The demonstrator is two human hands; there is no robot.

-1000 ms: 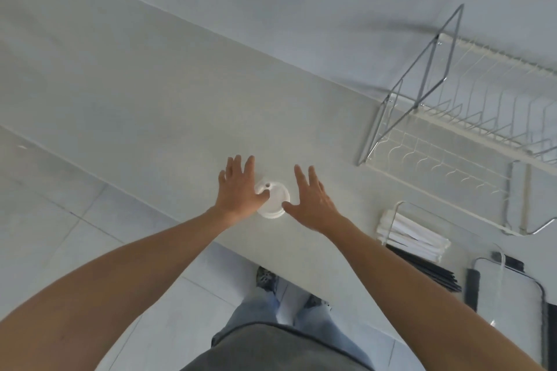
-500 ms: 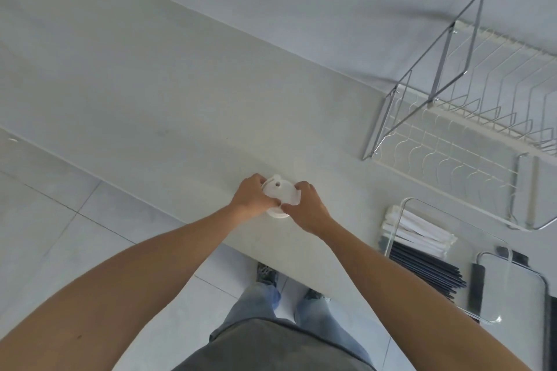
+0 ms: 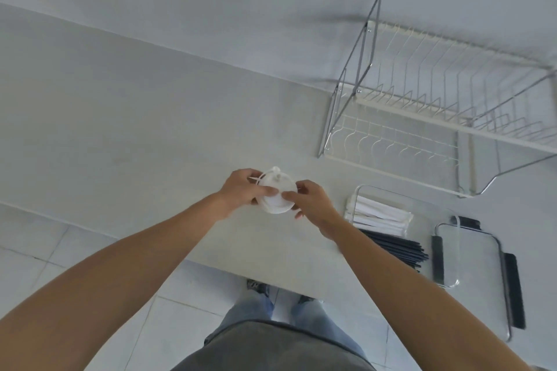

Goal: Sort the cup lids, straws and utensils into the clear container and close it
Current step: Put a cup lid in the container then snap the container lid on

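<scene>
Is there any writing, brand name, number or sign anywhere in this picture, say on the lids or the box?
None can be read.
Stack of white cup lids held by the left hand and right hand: no print visible.
Clear container, white wrapped straws, dish rack: no labels visible.

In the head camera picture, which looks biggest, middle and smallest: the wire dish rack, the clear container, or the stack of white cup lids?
1. wire dish rack, clearly largest
2. clear container
3. stack of white cup lids, smallest
</scene>
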